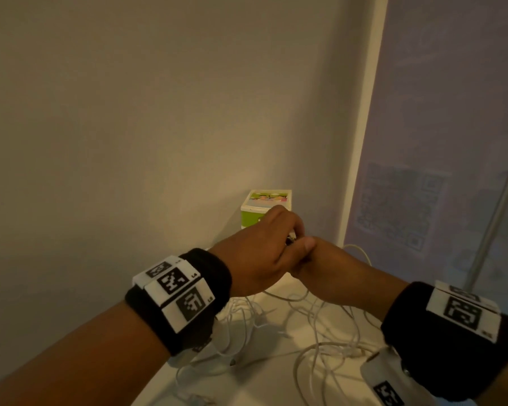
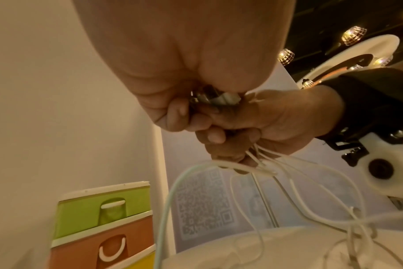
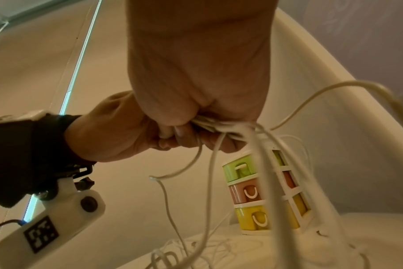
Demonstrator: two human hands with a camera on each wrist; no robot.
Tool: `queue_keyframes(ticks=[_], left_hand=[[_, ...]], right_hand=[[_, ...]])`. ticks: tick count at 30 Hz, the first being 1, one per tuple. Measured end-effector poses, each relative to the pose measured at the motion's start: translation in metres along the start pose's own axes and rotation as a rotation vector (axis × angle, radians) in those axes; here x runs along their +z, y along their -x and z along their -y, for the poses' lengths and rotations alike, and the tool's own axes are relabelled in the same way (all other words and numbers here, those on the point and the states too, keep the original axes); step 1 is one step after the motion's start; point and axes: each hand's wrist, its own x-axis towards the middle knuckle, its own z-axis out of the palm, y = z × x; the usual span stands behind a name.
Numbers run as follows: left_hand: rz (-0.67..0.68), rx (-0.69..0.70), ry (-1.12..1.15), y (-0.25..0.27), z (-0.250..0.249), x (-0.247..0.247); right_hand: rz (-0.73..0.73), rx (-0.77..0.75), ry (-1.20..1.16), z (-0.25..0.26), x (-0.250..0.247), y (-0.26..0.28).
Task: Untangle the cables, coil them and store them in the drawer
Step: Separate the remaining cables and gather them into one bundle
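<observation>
Several thin white cables (image 1: 302,323) lie tangled on the white table (image 1: 279,361). Above it my two hands meet. My left hand (image 1: 258,250) curls its fingers round a bunch of metal cable plugs (image 2: 215,97). Against it, my right hand (image 1: 326,268) grips the same bundle of white cables (image 3: 221,127) in a fist, and the strands hang from it in loops down to the table. The small drawer unit (image 1: 264,205) stands behind the hands by the wall, with green (image 2: 99,209), orange (image 2: 108,249) and yellow (image 3: 253,219) drawers, all closed.
A plain wall runs along the left and back. A translucent panel with a QR code (image 1: 399,206) stands to the right, beside a metal pole (image 1: 499,218). The table's left edge (image 1: 159,379) is near my left forearm.
</observation>
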Motion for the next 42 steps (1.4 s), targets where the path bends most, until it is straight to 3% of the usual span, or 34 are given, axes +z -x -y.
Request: queue_keyframes(ticks=[3, 8, 14, 18, 20, 22, 25, 27, 29, 33, 36, 40, 42], left_hand=[[-0.072, 0.029, 0.023, -0.001, -0.002, 0.002], [-0.103, 0.036, 0.08, -0.002, -0.002, -0.003], [0.054, -0.135, 0.734, 0.001, 0.014, -0.002], [0.321, -0.148, 0.496, 0.011, 0.02, 0.009], [0.293, -0.124, 0.459, 0.014, 0.022, 0.009], [0.218, -0.146, 0.462, 0.016, 0.024, 0.007], [0.173, -0.154, 0.431, 0.013, 0.03, 0.004], [0.15, -0.149, 0.478, 0.01, 0.032, 0.005], [0.13, -0.135, 0.53, 0.008, 0.03, 0.006], [0.055, -0.15, 0.59, 0.011, 0.036, 0.008], [-0.031, -0.203, 0.642, 0.017, 0.053, 0.011], [-0.056, -0.221, 0.625, 0.018, 0.063, 0.018], [-0.061, -0.233, 0.588, 0.015, 0.06, 0.023]], right_hand=[[-0.105, 0.014, 0.092, -0.001, -0.002, 0.002], [0.003, -0.048, 0.059, 0.013, -0.004, 0.001], [-0.227, -0.23, -0.252, 0.03, -0.008, -0.001], [-0.376, -0.159, -0.197, 0.034, -0.017, -0.002], [-0.437, -0.148, -0.047, 0.032, -0.022, 0.0], [-0.446, -0.206, 0.272, 0.03, -0.028, 0.007], [-0.217, -0.235, 0.678, 0.029, -0.033, 0.018], [-0.067, -0.166, 0.898, 0.019, -0.031, 0.019], [-0.063, -0.095, 0.924, 0.01, -0.033, 0.019], [-0.312, -0.168, 0.681, 0.001, -0.054, 0.021], [-0.506, 0.062, 0.685, -0.007, -0.086, 0.022], [-0.332, 0.124, 0.981, -0.013, -0.085, 0.027], [-0.324, 0.082, 0.953, -0.007, -0.07, 0.03]])
